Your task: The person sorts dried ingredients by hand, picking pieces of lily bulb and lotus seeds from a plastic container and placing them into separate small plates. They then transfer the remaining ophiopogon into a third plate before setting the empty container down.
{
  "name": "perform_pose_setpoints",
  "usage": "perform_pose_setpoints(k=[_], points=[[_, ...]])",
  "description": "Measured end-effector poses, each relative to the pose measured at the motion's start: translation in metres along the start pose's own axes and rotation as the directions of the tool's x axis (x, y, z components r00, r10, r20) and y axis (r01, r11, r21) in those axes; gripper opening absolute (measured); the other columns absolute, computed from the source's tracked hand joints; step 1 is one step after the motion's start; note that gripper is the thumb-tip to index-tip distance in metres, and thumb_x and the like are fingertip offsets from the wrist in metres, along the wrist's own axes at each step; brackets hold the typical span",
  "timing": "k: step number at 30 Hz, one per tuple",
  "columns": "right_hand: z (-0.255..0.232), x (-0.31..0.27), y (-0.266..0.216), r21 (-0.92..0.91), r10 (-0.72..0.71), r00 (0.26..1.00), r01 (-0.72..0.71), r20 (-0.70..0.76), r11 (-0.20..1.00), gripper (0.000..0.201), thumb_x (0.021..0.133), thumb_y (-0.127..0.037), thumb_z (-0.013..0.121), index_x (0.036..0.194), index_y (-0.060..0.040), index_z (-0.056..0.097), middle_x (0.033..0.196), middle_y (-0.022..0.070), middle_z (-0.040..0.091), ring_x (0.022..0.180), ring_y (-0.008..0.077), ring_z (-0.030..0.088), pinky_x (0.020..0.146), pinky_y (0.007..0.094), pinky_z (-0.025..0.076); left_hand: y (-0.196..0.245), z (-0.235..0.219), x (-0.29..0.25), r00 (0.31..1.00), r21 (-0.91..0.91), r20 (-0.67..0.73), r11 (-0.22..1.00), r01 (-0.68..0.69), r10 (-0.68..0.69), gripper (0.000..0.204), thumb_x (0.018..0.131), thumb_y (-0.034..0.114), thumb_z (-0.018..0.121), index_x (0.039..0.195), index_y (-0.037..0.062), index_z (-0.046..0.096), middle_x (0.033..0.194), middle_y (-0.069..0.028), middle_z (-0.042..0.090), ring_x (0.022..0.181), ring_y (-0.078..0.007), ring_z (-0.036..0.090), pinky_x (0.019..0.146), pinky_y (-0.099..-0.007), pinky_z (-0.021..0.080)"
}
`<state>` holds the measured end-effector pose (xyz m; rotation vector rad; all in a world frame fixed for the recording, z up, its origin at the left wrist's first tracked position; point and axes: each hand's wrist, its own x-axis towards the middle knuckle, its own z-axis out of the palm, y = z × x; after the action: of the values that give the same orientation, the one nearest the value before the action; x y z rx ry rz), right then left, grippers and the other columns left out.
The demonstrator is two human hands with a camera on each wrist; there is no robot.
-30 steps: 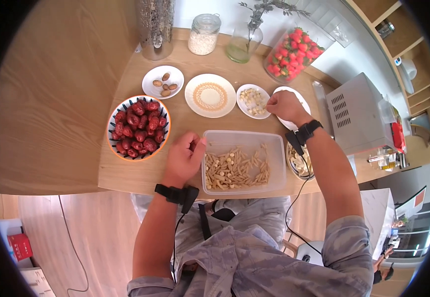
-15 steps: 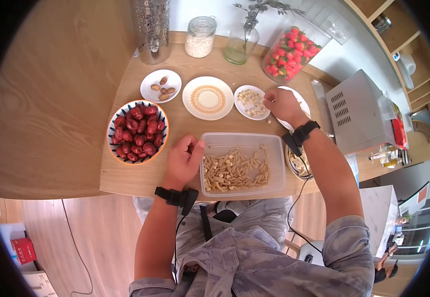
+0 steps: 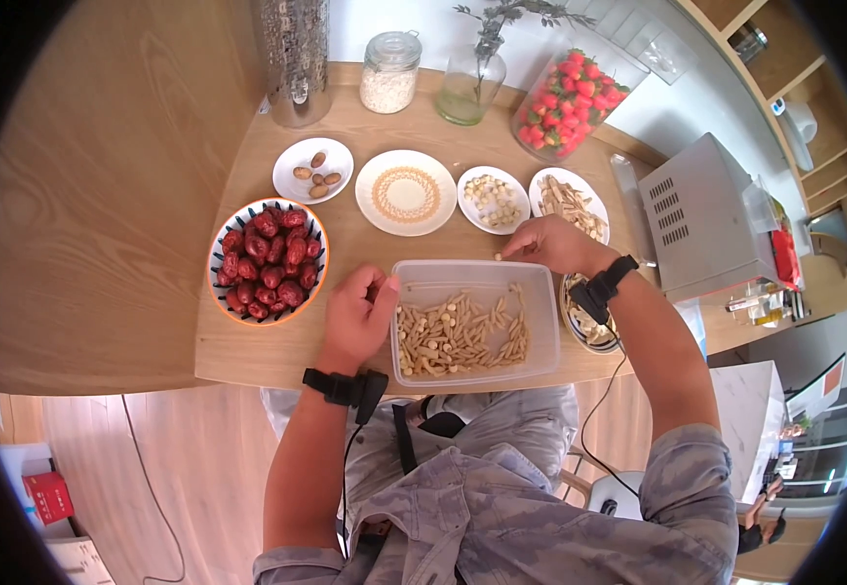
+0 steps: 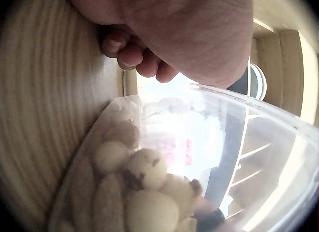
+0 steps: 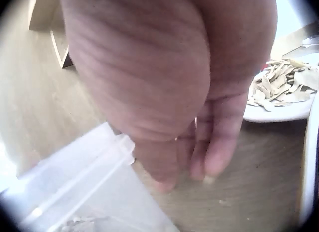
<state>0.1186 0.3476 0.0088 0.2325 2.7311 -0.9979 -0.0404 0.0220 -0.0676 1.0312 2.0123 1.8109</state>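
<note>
My left hand [image 3: 358,317] rests at the left side of a clear plastic box [image 3: 545,331], thumb right at its rim and fingers loosely curled with nothing in them. Inside the box lie brown tapered root pieces [image 3: 492,322] and round pale lotus seeds [image 4: 152,212]. Just behind the box's far right corner, my right hand [image 3: 560,244] is low over the table. Its thumb and fingertips pinch a small pale lotus seed [image 3: 498,256]. Beyond it stands a small white plate [image 3: 466,207] of lotus seeds. The palm hides the seed in the right wrist view.
A plate of sliced pieces [image 3: 568,199] and a bowl of pale slices [image 3: 584,322] flank my right hand. Red dates [image 3: 268,255] fill a bowl at left. Behind are a patterned plate [image 3: 406,164], a plate of brown nuts [image 3: 289,158], jars and a strawberry container [image 3: 575,102].
My right hand has come from the lotus seed plate toward the box, uncovering the sliced-piece plate. A loose seed on the table beside it now shows at its fingertips. My left hand stays at the box.
</note>
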Motion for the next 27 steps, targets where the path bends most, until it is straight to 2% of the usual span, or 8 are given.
perform_pose_setpoints(k=[3,6,9,15,21,22,24,27], points=[[-0.003,0.003,-0.007,0.089,0.028,0.999,-0.026,-0.028,0.996,0.021,0.089,-0.009,0.082,0.109,-0.0046,0.079,0.102,0.0080,0.076,0.088,0.0172,0.072,0.079,0.0308,0.056,-0.003,0.001,-0.001,1.000,-0.017,-0.012,1.000,0.005,-0.005,0.028,0.099,0.020,0.070,0.083,0.0012,0.057,0.065,-0.0069,0.054,0.058,-0.0155,0.048,0.054,-0.0324,0.042],[-0.008,0.016,-0.020,0.105,0.128,0.990,-0.122,-0.056,0.987,0.022,0.087,-0.010,0.083,0.108,-0.0040,0.079,0.097,0.0081,0.077,0.087,0.0166,0.072,0.079,0.0301,0.056,-0.006,0.002,-0.002,0.999,-0.033,-0.002,0.999,0.040,-0.040,0.028,0.099,0.020,0.070,0.083,0.0011,0.057,0.066,-0.0064,0.054,0.059,-0.0150,0.048,0.054,-0.0320,0.041],[-0.015,0.029,-0.039,-0.058,0.026,0.999,-0.024,0.033,0.998,0.024,0.082,-0.017,0.084,0.104,-0.0071,0.081,0.093,0.0103,0.078,0.088,0.0207,0.074,0.080,0.0334,0.057,-0.005,0.002,0.000,1.000,-0.033,-0.002,0.999,0.009,-0.009,0.028,0.099,0.020,0.071,0.084,0.0012,0.057,0.066,-0.0061,0.053,0.059,-0.0149,0.048,0.054,-0.0318,0.041],[0.004,0.062,-0.034,-0.354,-0.115,0.993,0.113,0.015,0.928,0.014,0.075,-0.009,0.076,0.089,-0.0078,0.079,0.087,0.0122,0.076,0.084,0.0323,0.073,0.075,0.0398,0.056,-0.004,0.001,-0.001,0.999,-0.026,-0.007,0.999,0.042,-0.043,0.028,0.099,0.020,0.071,0.084,0.0012,0.057,0.067,-0.0061,0.054,0.059,-0.0150,0.048,0.054,-0.0320,0.040],[0.011,0.064,-0.035,-0.377,-0.121,0.989,0.146,0.089,0.915,0.010,0.069,-0.004,0.072,0.077,-0.0082,0.075,0.076,0.0130,0.072,0.076,0.0343,0.071,0.069,0.0425,0.055,-0.002,0.000,-0.001,0.999,0.001,0.013,0.999,0.039,-0.039,0.027,0.099,0.020,0.071,0.084,0.0012,0.057,0.066,-0.0063,0.054,0.059,-0.0148,0.049,0.054,-0.0318,0.041],[0.010,0.062,-0.038,-0.372,-0.108,0.991,0.131,0.082,0.919,0.011,0.071,-0.004,0.073,0.081,-0.0074,0.075,0.079,0.0131,0.073,0.077,0.0335,0.071,0.071,0.0421,0.055,-0.001,0.000,-0.001,0.999,-0.008,0.010,0.999,0.038,-0.038,0.027,0.099,0.020,0.071,0.084,0.0012,0.057,0.066,-0.0062,0.054,0.059,-0.0145,0.049,0.054,-0.0318,0.041],[0.004,0.058,-0.045,-0.363,-0.081,0.995,0.098,0.062,0.927,0.013,0.076,-0.004,0.074,0.088,-0.0058,0.076,0.085,0.0132,0.074,0.080,0.0319,0.072,0.073,0.0413,0.056,-0.001,0.000,0.000,0.999,-0.023,0.007,0.999,0.032,-0.032,0.027,0.099,0.020,0.071,0.084,0.0012,0.057,0.066,-0.0061,0.054,0.059,-0.0138,0.049,0.054,-0.0317,0.041],[-0.003,0.052,-0.046,-0.400,-0.158,0.965,0.062,-0.211,0.915,0.014,0.079,-0.005,0.074,0.093,-0.0044,0.074,0.091,0.0138,0.074,0.082,0.0312,0.072,0.074,0.0418,0.056,-0.003,0.001,-0.001,1.000,-0.047,0.006,0.999,0.023,-0.022,0.028,0.099,0.020,0.070,0.083,0.0005,0.057,0.066,-0.0057,0.054,0.059,-0.0127,0.049,0.054,-0.0311,0.041]])
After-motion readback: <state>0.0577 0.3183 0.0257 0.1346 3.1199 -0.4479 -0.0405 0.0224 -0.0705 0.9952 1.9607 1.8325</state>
